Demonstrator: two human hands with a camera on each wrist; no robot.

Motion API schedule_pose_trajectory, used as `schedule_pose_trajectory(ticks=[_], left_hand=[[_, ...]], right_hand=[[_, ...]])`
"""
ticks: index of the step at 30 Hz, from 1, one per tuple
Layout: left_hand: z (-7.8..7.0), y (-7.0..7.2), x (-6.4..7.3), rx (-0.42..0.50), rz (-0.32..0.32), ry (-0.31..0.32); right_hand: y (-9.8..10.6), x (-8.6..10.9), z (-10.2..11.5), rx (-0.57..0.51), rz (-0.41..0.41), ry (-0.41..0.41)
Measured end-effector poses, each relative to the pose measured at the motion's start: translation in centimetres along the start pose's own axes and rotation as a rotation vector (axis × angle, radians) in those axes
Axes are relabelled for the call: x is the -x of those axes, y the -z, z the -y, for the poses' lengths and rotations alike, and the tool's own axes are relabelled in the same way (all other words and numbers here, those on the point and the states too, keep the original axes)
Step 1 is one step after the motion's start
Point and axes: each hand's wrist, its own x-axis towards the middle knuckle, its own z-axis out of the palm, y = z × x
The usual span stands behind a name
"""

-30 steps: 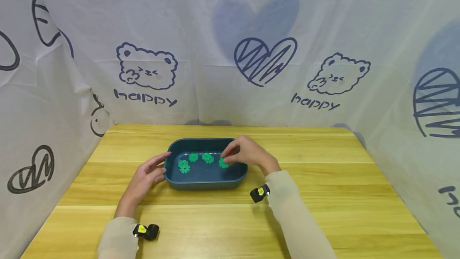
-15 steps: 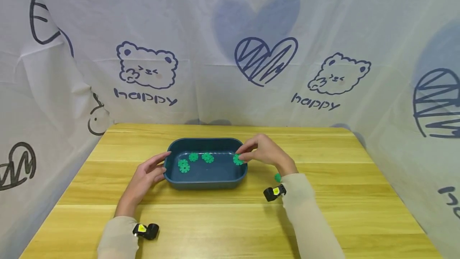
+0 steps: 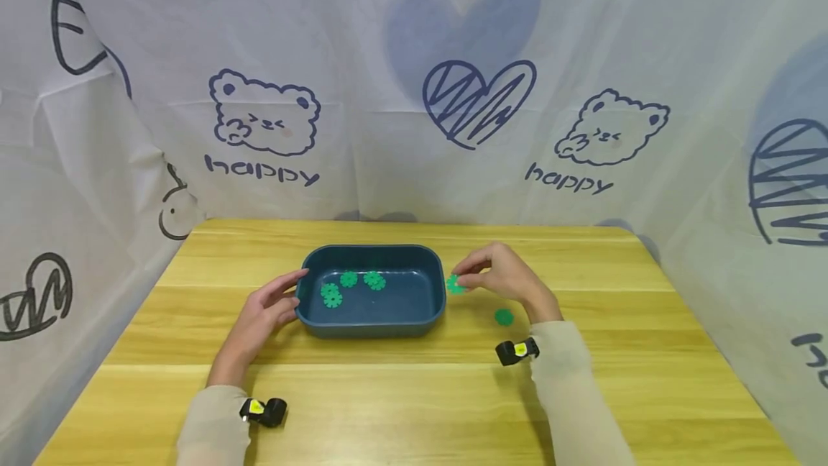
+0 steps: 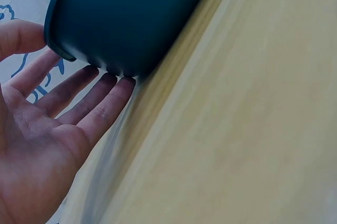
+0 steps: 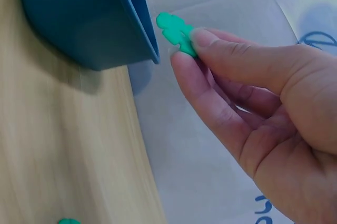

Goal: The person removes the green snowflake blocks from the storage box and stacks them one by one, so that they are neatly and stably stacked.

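My right hand [image 3: 507, 280] pinches a green notched snowflake disc [image 5: 172, 27] between thumb and fingertips, just outside the right end of a dark blue plastic bin [image 3: 369, 330]. Fairly straight, the fingers of my left hand [image 3: 264, 311] touch the bin's left end, one tip up at the rim and the others against the outer wall in the left wrist view. Inside the bin, on its left half, lie several green snowflake discs [image 3: 333, 298], some overlapping. Another green disc [image 3: 504, 317] lies on the table below my right hand.
The bin stands on a light wooden table [image 3: 362, 408] toward its far side. A white cloth [image 3: 388, 185] with blue drawings hangs behind the table and along both sides. Each wrist wears a small black camera [image 3: 514, 352].
My right hand has moved right with its disc, from over the inside of the bin out past its right rim. The disc on the table has come into sight. My left hand stays put.
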Motion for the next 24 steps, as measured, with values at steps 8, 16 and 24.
schedule_pose_trajectory(ticks=[8, 16, 24], left_hand=[[-0.2, -0.1, -0.3, -0.004, 0.007, -0.003], [-0.4, 0.0, -0.1, -0.019, -0.001, 0.007], [-0.4, 0.0, 0.1, -0.015, -0.008, 0.013]], right_hand=[[0.8, 1.0, -1.3, 0.031, -0.043, -0.046], [1.2, 2.2, -2.7, 0.069, -0.07, -0.103], [1.7, 3.2, -4.5, 0.074, -0.074, -0.138]])
